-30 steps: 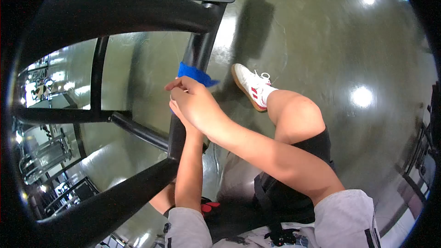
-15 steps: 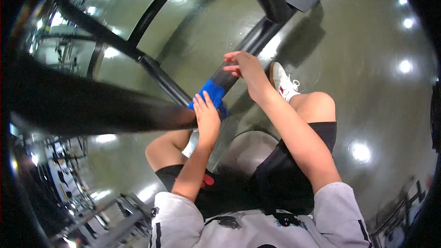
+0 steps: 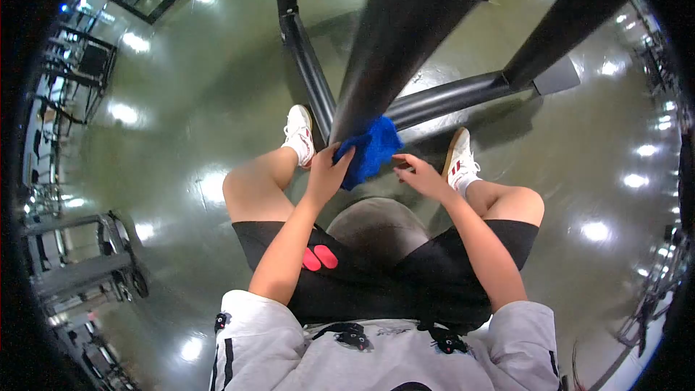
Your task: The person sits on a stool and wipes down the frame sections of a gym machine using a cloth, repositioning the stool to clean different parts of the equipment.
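A bright blue cloth is bunched at the foot of a thick black post, where black frame tubes meet. My left hand grips the left edge of the cloth, thumb on top, beside the base of the post. To the right of the cloth is my right hand, its fingers loosely bent and apart, with nothing seen in them. Behind the cloth, a black floor tube runs off to the right; another tube leads up and left.
A rounded grey object sits between my legs. My white shoes stand either side of the frame. A slanted black beam rises at the right, near a grey end plate. Gym equipment lines the left side.
My view has swung, so the post now rises in the middle. My left hand went from lying flat on the cloth to gripping its edge. My right hand came down from the tube toward the cloth.
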`<state>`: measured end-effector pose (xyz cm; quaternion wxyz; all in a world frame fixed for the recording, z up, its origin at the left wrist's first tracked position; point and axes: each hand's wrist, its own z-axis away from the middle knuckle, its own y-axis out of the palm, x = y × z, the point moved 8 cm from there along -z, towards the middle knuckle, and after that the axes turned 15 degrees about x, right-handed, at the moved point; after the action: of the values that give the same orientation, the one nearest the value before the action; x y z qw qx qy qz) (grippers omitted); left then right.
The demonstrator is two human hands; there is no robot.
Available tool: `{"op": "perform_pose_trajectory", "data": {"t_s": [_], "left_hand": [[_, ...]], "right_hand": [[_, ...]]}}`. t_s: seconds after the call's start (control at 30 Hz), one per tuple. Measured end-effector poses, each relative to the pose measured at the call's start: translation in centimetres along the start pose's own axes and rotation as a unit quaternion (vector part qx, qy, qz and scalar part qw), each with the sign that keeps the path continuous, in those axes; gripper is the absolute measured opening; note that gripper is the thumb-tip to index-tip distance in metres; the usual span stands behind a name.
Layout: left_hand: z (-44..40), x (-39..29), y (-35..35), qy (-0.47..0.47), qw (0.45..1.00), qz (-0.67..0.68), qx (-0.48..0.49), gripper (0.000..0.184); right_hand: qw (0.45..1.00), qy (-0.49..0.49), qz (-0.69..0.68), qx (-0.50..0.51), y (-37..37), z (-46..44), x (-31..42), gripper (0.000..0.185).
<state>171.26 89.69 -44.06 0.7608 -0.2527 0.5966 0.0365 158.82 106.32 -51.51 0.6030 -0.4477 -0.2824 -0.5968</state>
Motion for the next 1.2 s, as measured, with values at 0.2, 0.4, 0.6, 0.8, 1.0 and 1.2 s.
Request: {"op": "perform_pose_trajectory", "data": {"t_s": [0.2, 0.4, 0.6, 0.8, 1.0, 1.2], "left_hand": [[0.3, -3.0, 0.6, -0.040, 0.984, -0.057, 0.163, 0.035], [1.2, -5.7, 2.1, 0.115, 0.956, 0.131, 0.235, 0.040], [0.5, -2.9, -2.0, 0.063, 0.990, -0.118, 0.040, 0.027], [2.2, -5.8, -4.9, 0.193, 0.971, -0.027, -0.142, 0.019], [0.9, -5.6, -3.7, 0.152, 0.957, 0.212, -0.125, 0.026], [0.3, -4.8, -6.1, 0.163, 0.937, 0.231, -0.206, 0.032]], "right_hand": [[0.988, -0.055, -0.147, -0.009, 4.0, 1.2, 3.3, 0.070], [0.991, 0.068, -0.082, -0.078, 4.3, 2.9, 2.9, 0.046], [0.913, 0.072, -0.207, -0.343, -0.8, 6.2, 4.3, 0.019], [0.819, -0.145, 0.201, -0.517, -5.8, 11.4, 14.7, 0.016], [0.698, -0.234, 0.320, -0.596, -1.0, 10.0, 27.1, 0.020], [0.603, -0.215, 0.550, -0.536, 0.8, 4.5, 29.3, 0.036]]}}
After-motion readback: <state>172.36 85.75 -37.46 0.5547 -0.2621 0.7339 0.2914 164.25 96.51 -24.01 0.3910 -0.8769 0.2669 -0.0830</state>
